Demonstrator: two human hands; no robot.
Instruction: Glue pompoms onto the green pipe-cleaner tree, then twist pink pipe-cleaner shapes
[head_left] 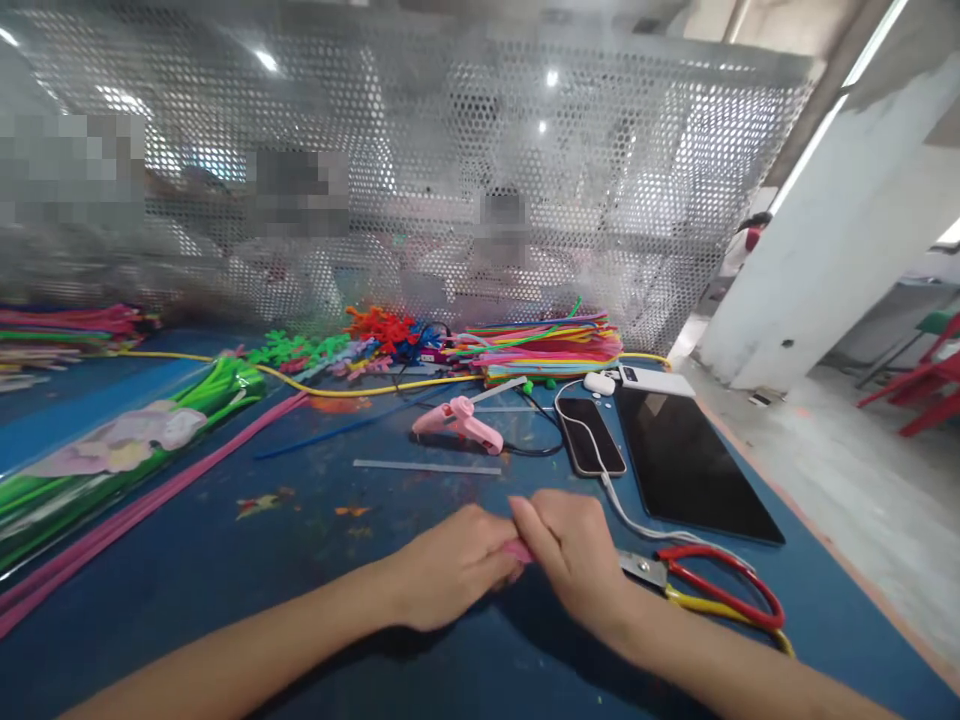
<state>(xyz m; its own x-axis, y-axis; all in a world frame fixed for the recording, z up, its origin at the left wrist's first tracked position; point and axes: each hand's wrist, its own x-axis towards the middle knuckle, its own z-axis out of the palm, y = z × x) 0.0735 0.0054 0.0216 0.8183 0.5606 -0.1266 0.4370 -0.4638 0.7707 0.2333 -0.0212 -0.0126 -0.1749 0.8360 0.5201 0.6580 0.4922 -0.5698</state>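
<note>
Close together above the near part of the blue table, my left hand and my right hand are both closed. Between them shows a short bit of pink pipe cleaner, mostly covered by the fingers. My right thumb presses down by it. To the right of my right hand lie scissors with one red and one yellow handle, blades partly hidden behind the wrist. Beyond the hands sit a pink glue gun and a clear glue stick.
On the right lie a phone, a tablet, a white cable and a white power bank. Pipe cleaner bundles line the back by a perforated metal screen. Packaged green stems and long pink ones are at left.
</note>
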